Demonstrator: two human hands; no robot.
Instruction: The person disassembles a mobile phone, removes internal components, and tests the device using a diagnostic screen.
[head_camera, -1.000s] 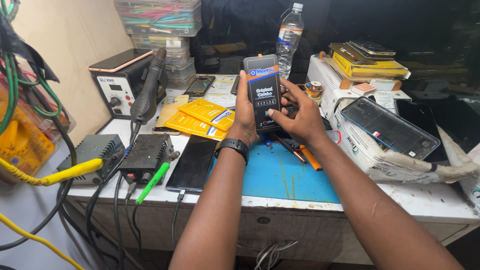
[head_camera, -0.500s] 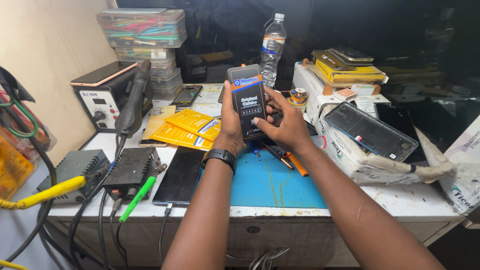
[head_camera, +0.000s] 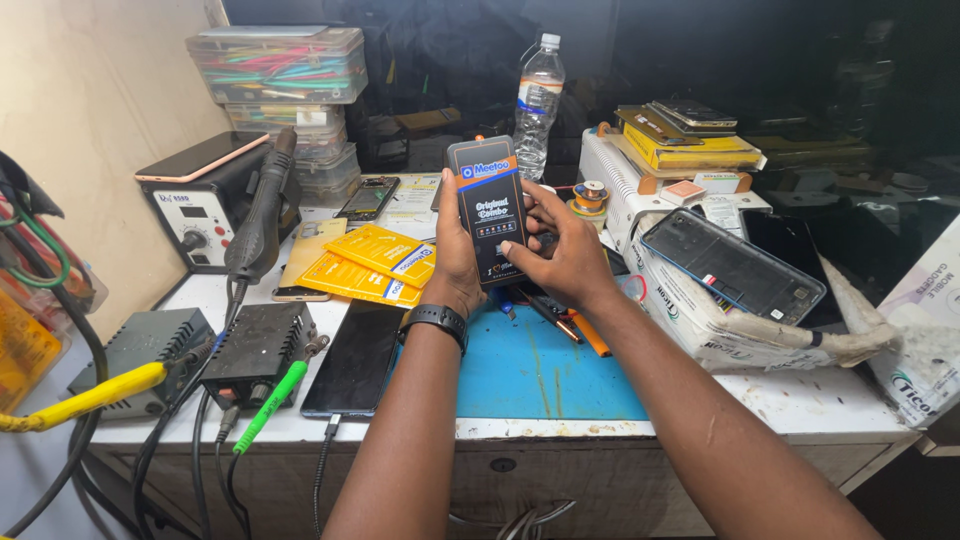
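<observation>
A black phone-shaped part with an orange band and a printed label (head_camera: 489, 205) stands upright above the blue work mat (head_camera: 540, 370). My left hand (head_camera: 452, 262) grips its left edge and back; a black watch sits on that wrist. My right hand (head_camera: 562, 248) holds its right side, fingertips laid on the lower front. Both hands hover over the far end of the mat, above some small tools with orange handles (head_camera: 585, 333).
A dark phone on a cable (head_camera: 355, 358) lies left of the mat, with yellow packets (head_camera: 365, 262) behind it. A hot-air station (head_camera: 205, 205), black power boxes (head_camera: 258, 343) and cables fill the left. A water bottle (head_camera: 538, 105), stacked boxes (head_camera: 690, 145) and an open phone frame (head_camera: 733, 265) stand right.
The view has shifted a little, so the bench sits further left and lower in the picture. Both hands keep hold of the labelled part; my right fingers moved slightly across its lower front.
</observation>
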